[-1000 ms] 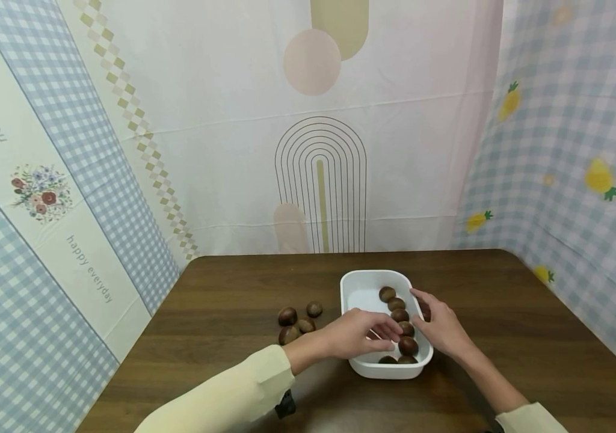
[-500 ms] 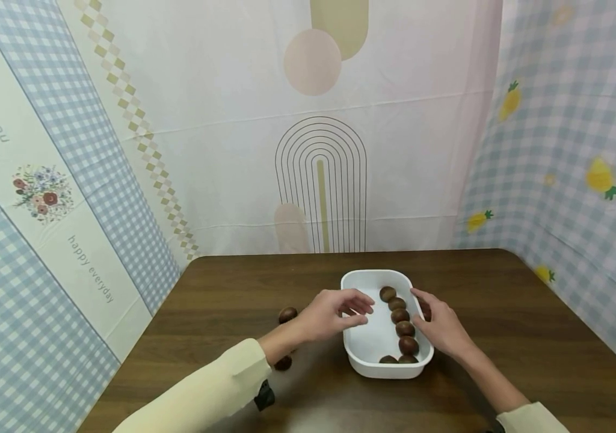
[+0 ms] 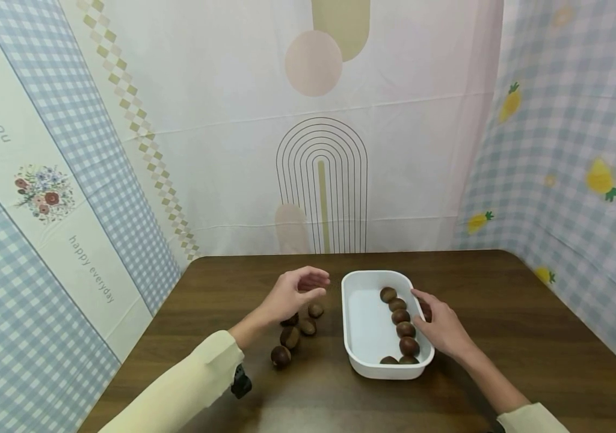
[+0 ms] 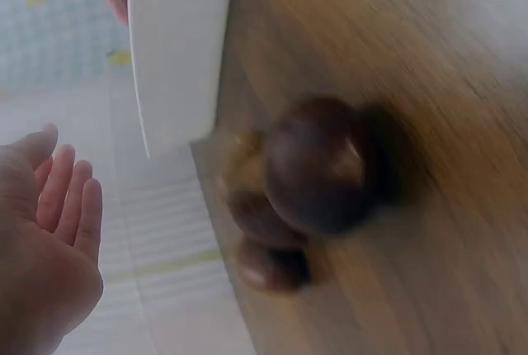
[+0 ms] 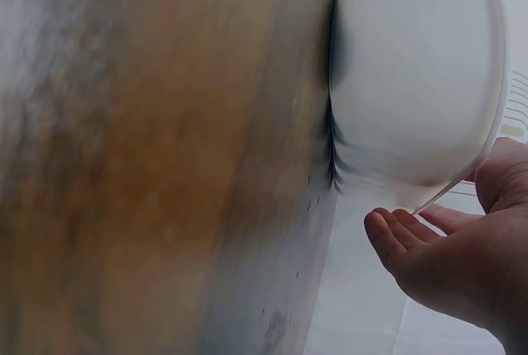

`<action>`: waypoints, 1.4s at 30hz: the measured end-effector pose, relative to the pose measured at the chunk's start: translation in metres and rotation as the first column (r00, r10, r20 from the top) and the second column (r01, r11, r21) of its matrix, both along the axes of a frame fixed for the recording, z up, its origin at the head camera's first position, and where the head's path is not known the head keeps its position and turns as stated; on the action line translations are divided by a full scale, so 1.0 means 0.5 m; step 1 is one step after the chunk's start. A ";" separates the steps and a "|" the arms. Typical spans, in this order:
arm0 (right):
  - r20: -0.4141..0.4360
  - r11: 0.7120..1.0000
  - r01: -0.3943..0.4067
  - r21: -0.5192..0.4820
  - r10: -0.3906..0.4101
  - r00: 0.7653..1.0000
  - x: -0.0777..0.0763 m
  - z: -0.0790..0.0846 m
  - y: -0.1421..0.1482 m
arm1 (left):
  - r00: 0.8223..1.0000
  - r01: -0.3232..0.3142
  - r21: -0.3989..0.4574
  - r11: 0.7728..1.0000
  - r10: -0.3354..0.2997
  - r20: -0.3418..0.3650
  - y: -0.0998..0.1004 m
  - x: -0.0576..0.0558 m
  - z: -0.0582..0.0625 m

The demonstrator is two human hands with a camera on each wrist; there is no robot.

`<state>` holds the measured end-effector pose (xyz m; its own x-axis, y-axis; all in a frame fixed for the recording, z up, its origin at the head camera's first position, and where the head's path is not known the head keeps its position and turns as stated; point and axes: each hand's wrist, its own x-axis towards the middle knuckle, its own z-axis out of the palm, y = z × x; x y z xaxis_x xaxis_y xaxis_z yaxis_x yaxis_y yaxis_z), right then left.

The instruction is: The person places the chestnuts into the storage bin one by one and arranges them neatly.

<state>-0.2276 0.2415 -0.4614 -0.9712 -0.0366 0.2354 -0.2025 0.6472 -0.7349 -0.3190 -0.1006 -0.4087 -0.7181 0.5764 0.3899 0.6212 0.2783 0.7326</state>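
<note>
My left hand [image 3: 296,293], fingers loosely bent and holding nothing, hovers over the far side of a loose group of shiny brown chestnuts [image 3: 289,338] on the table. Up close in the left wrist view, a dark chestnut [image 4: 318,165] looms beside the palm, partly covering others. To the right stands a white rectangular container [image 3: 359,313]. Along its right wall runs a row of chestnuts [image 3: 400,316], with another chestnut [image 3: 389,360] at the near end. My right hand [image 3: 442,326] holds that right rim, thumb and fingertips at the edge; the right wrist view shows its fingers [image 5: 396,235] against the wall.
The dark wood table [image 3: 476,270] ends at a far edge against a hanging patterned cloth [image 3: 232,180]. Checked cloths [image 3: 557,150] hang at both sides. A black strap [image 3: 240,382] shows at the left wrist.
My left hand has moved leftward from above the container to over the loose chestnuts, uncovering the container's inside. The right hand and the container have stayed where they were.
</note>
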 end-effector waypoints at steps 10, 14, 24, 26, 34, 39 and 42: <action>0.006 1.000 -0.002 0.003 0.002 1.000 -0.003 0.002 0.004 | 0.994 -0.102 0.034 0.994 0.100 0.044 -0.079 -0.020 -0.027; 0.010 1.000 -0.003 -0.009 0.003 1.000 -0.002 0.001 0.004 | 0.990 -0.139 0.020 0.990 0.139 0.029 -0.106 -0.024 -0.042; 0.011 1.000 0.002 0.000 -0.002 1.000 -0.001 -0.003 0.002 | 0.980 -0.181 -0.046 0.982 0.184 0.077 -0.151 -0.023 -0.098; 0.015 1.000 0.002 0.001 -0.002 1.000 -0.001 -0.003 0.002 | 0.981 -0.175 -0.049 0.983 0.179 0.081 -0.153 -0.022 -0.108; 0.018 1.000 0.000 -0.004 0.000 1.000 -0.004 -0.001 0.002 | 0.978 -0.175 -0.095 0.980 0.184 0.095 -0.152 -0.013 -0.130; 0.015 1.000 0.001 -0.006 -0.001 1.000 -0.004 -0.001 0.002 | 0.975 -0.191 -0.100 0.976 0.201 0.093 -0.149 -0.012 -0.134; 0.009 1.000 0.003 -0.006 -0.003 1.000 -0.004 -0.002 0.002 | 0.973 -0.197 -0.109 0.974 0.207 0.098 -0.148 -0.012 -0.133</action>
